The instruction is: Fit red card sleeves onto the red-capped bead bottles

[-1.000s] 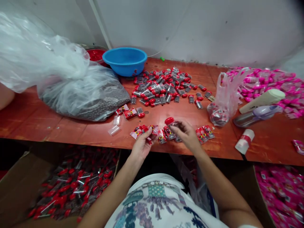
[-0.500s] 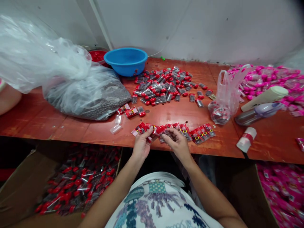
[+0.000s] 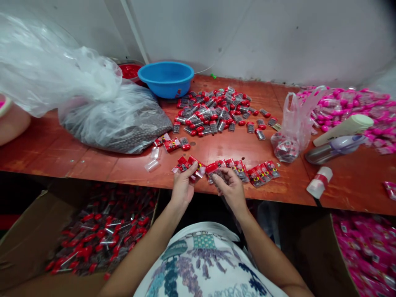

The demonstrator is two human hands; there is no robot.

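My left hand (image 3: 183,186) is closed, thumb on top, on a red printed packet (image 3: 198,173). Other red packets (image 3: 180,164) lie just beyond its fingertips. My right hand (image 3: 231,186) pinches a small clear bottle with a red cap (image 3: 211,168), its cap end pointing left toward the left hand. Dark contents show through the bottle; the fingers partly cover it. Close to the right hand, a row of filled red packets (image 3: 240,170) lies on the table, and several more packets (image 3: 263,173) lie further right.
Behind is a heap of red-capped bottles (image 3: 213,111), beside a blue basin (image 3: 167,80) and a clear bag of dark beads (image 3: 120,123). Right stand a knotted plastic bag (image 3: 287,144), a tumbler (image 3: 334,148) and pink-capped bottles (image 3: 349,103). Open cartons (image 3: 24,239) sit below the table edge.
My hands have drawn apart slightly. The red-capped bottle, beside the left hand's packet before, is now apart from it in my right hand. The view has shifted a little.
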